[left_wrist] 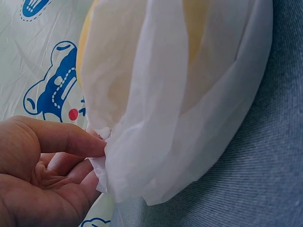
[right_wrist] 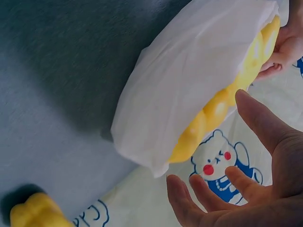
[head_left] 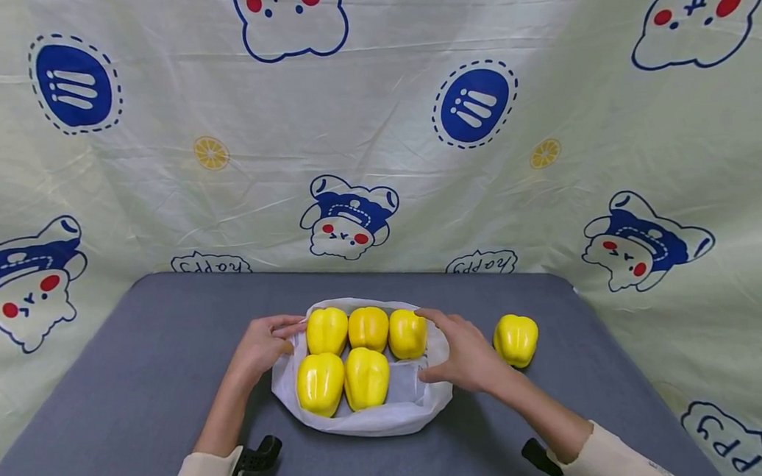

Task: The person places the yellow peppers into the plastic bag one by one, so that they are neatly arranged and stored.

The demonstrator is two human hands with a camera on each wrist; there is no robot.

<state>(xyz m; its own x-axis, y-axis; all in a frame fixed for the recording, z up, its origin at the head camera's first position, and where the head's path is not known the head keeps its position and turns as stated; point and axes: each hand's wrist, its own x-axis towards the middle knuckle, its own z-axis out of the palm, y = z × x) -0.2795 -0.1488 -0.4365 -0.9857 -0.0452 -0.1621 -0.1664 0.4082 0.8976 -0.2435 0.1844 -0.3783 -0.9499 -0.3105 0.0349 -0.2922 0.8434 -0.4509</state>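
A white plastic bag point(head_left: 400, 422) lies with its mouth spread wide on the grey surface. Inside it, several yellow bell peppers point(head_left: 366, 378) are set in two rows, with a gap at the near right. My left hand point(head_left: 263, 348) is at the bag's left rim. In the left wrist view, thumb and finger of that hand point(left_wrist: 52, 163) pinch the thin white edge. Over the right rim, my right hand point(head_left: 465, 354) has its fingers spread. Nothing is between them in the right wrist view, where this hand point(right_wrist: 270, 189) is beside the bag point(right_wrist: 175, 90).
One more yellow bell pepper point(head_left: 516, 340) sits on the grey cloth-covered table point(head_left: 133, 388), right of the bag. A pale curtain point(head_left: 406, 221) printed with cartoon figures hangs behind the table and along its sides. Dark straps circle both wrists.
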